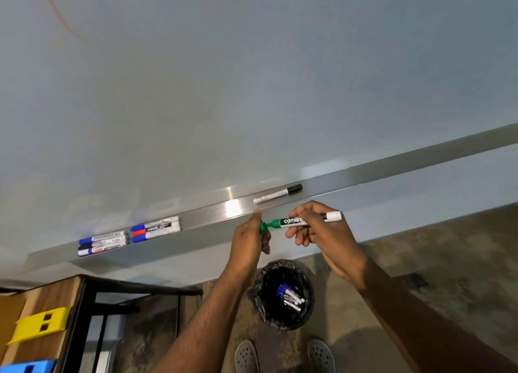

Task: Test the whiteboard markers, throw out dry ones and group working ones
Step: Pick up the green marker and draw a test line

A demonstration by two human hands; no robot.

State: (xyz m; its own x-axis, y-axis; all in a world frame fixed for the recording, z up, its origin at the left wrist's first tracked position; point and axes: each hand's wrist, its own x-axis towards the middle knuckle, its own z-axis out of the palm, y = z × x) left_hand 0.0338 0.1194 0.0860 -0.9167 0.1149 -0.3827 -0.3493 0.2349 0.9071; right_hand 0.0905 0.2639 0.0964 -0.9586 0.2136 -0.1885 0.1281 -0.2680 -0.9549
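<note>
Grey perforated clogs poke in at the bottom, planted right by a bin with a crinkly black liner, so dud markers can just drop straight in; a few blue-capped ones already lie there. Above that, both hands work one green marker. The right hand is wrapped around the glossy black-labelled barrel, and the left hand pinches the green cap end, looks like it's either popping it off or pushing it back on, can't tell which. On the brushed-metal tray under the whiteboard, two neat bunches of markers sit to the left, probably the keepers. One black-capped marker lies alone just behind the hands, likely untested. Faint red, black and blue squiggles up top look like test strokes.
</note>
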